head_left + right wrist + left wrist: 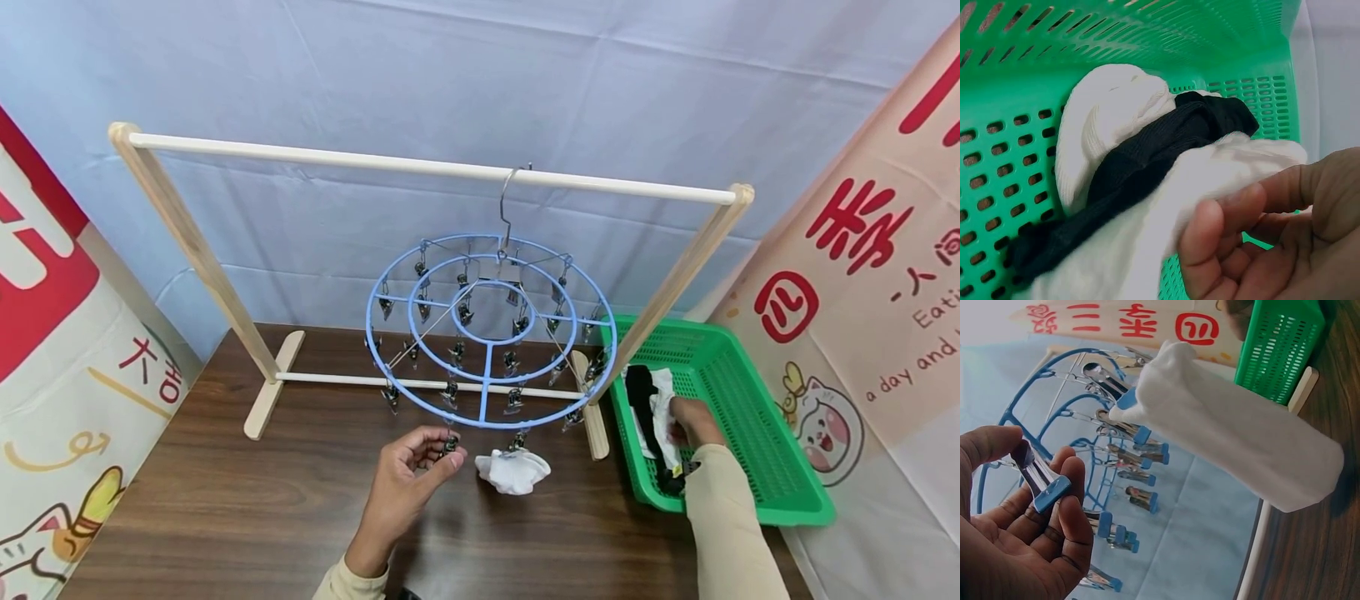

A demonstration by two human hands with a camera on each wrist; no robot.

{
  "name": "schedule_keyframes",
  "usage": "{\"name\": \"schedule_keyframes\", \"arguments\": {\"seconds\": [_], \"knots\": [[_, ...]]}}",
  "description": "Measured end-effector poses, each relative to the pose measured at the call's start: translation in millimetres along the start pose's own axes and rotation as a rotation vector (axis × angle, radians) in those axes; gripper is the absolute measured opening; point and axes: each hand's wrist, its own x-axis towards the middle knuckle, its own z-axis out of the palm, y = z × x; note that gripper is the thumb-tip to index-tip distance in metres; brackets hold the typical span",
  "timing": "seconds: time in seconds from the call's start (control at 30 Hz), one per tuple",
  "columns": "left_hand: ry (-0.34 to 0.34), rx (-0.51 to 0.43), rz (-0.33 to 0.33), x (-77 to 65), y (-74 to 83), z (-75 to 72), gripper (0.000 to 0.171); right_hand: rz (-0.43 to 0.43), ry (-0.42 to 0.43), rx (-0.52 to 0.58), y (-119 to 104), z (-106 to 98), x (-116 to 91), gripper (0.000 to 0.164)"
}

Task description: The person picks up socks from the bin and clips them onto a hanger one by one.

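Observation:
My left hand [405, 483] pinches a metal clip [1041, 478] with a blue tip between thumb and fingers, at the front of the round blue hanger [486, 379]. The clip's jaws have nothing between them. Just right of it, a white sock [1241, 431] hangs from another clip. My right hand [696, 423] reaches into the green basket [780, 450], fingers curled at the edge of a white sock [1210, 165], which it pinches. Beside that sock lie a black sock [1141, 156] and another white one [1107, 112].
The hanger hooks over the white top rod [337, 160] of a wooden stand, whose right post [667, 292] rises beside the basket. Several more clips dangle from the rings. Brown tabletop [225, 500] lies in front, with a pale blue cloth [412, 75] behind.

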Motion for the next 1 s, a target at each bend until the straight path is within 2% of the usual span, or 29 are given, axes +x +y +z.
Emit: {"name": "schedule_keyframes", "arguments": {"seconds": [0.13,0.3,0.37,0.6,0.67,0.77,0.87,1.0], "knots": [[-0.003,-0.001,0.011,1.0,-0.1,-0.4,0.020,0.002,0.004,0.007,-1.6,0.2,2.8,0.011],[-0.010,-0.014,0.021,1.8,0.2,-0.2,0.020,0.007,0.008,-0.022,-4.1,1.3,6.9,0.021],[-0.013,-0.019,0.025,1.8,0.2,0.0,0.020,-0.004,-0.017,-0.062,-4.4,2.3,7.2,0.025],[-0.016,-0.018,0.036,1.5,-0.8,0.1,0.019,-0.044,-0.193,-0.192,-2.9,6.7,6.2,0.036],[-0.017,-0.017,0.040,1.2,-1.4,0.0,0.020,-0.040,-0.202,-0.236,-1.8,8.7,6.4,0.038],[-0.018,-0.016,0.039,0.4,-2.5,-0.1,0.020,-0.049,-0.193,-0.285,-0.6,11.7,5.6,0.031],[-0.018,-0.014,0.037,-0.3,-3.1,-0.1,0.021,-0.065,-0.179,-0.281,-0.6,12.8,5.2,0.026],[-0.022,-0.013,0.032,-0.3,-4.3,-0.1,0.023,-0.113,-0.176,-0.203,-0.2,11.4,5.0,0.027]]}}
